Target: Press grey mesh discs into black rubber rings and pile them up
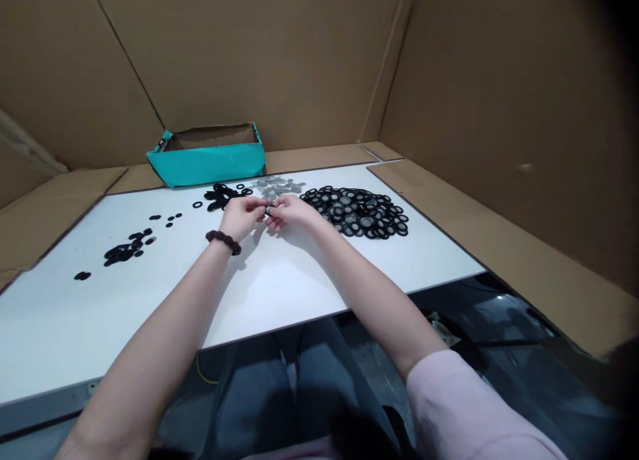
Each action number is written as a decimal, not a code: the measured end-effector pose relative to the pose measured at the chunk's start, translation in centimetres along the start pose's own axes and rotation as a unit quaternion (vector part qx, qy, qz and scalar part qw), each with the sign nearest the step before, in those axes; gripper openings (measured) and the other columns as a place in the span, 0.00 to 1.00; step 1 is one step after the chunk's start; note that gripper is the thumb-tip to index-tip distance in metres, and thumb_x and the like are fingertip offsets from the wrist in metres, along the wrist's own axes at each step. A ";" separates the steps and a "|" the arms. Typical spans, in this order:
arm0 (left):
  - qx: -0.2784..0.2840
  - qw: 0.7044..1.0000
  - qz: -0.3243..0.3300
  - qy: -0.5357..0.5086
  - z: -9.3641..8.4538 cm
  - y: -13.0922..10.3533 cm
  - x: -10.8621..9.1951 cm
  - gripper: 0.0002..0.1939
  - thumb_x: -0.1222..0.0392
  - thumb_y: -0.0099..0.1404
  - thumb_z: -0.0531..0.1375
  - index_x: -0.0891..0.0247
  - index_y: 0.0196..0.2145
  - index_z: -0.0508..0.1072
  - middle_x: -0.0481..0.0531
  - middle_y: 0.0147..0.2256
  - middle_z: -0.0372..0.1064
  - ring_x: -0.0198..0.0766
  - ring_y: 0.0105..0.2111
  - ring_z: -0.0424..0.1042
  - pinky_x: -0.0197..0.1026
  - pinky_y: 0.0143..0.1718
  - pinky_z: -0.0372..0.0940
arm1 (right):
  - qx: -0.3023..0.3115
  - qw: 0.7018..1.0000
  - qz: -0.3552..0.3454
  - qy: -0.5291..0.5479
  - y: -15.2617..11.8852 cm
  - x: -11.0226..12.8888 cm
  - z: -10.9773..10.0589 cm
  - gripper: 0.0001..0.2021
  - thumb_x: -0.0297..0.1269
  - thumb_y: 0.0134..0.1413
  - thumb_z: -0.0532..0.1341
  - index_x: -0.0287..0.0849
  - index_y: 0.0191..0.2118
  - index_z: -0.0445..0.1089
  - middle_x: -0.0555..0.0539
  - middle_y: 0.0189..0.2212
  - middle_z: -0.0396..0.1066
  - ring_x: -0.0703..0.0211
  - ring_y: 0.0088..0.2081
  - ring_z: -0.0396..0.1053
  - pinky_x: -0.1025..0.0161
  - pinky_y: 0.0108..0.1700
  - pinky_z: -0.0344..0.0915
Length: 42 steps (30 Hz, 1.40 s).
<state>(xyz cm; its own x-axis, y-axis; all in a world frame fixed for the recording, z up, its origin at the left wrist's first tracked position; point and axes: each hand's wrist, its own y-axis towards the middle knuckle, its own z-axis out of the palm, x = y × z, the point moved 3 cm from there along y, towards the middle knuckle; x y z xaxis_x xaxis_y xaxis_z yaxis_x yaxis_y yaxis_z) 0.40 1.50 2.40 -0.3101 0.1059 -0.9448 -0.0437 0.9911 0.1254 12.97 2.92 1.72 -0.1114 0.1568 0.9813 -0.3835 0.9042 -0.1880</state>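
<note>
My left hand point(243, 215) and my right hand point(291, 212) meet above the white table point(269, 293). Between their fingertips they pinch a small black round piece point(269, 209), mostly covered by the fingers. A heap of black rings with grey centres point(359, 212) lies just right of my right hand. Behind the hands is a scatter of grey discs point(274, 186). Close to my left hand sits a small pile of black rings point(219, 195). A dark band circles my left wrist.
More black pieces point(122, 252) are scattered across the left of the table. At the back stands a turquoise open box point(210, 166). Tall cardboard walls point(249, 54) enclose the back and sides, and a cardboard strip point(499, 247) runs along the right edge.
</note>
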 end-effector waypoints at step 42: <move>-0.030 0.999 -0.028 0.004 -0.2 0.5 0.8 0.04 0.64 0.50 0.61 0.66 0.26 0.70 0.49 0.21 0.69 0.35 0.24 0.70 0.37 0.29 0.62 | -0.120 0.966 -0.156 -0.167 1.0 -0.5 -0.4 0.08 0.28 0.51 0.59 0.40 0.24 0.61 0.53 0.16 0.65 0.66 0.21 0.66 0.70 0.27 0.62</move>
<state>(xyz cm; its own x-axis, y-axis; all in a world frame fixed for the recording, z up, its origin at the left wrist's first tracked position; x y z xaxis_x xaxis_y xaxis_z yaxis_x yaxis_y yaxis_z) -0.10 2.11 1.75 -0.3129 0.0487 -0.9485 -0.1176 0.9890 0.0896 12.99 3.93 1.01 -0.3307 -0.2391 0.9130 -0.2263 0.9592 0.1692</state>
